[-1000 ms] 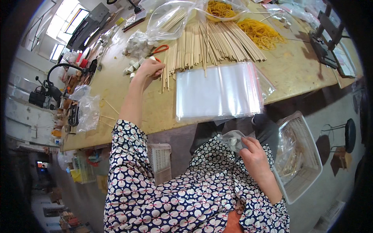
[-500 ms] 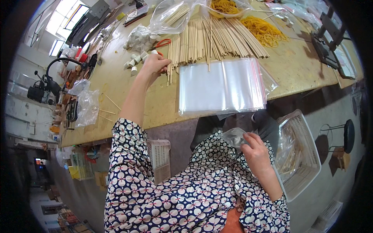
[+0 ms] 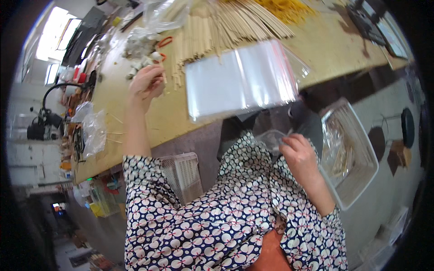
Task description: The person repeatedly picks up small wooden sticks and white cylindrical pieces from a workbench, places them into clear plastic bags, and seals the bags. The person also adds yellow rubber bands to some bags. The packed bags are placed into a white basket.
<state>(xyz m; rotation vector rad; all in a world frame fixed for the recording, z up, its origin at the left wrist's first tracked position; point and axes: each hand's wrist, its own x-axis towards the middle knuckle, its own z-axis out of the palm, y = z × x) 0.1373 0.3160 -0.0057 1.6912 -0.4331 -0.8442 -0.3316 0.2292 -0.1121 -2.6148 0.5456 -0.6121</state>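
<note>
Left hand, drawn back from the stick pile since a second ago, pinches several sticks above the bench; right hand grips a clear bag at lap.

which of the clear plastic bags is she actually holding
The small clear bag in her lap, pinched by the right hand. The flat stack of bags lies untouched on the table edge, and another crumpled one sits far left.

Bright daylight from windows upper left, blown out w/ glare there and sheen on clear plastic bags at center top, dim lower left, heavy fisheye bend + black vignette at edges, slight motion blur overall.
</note>
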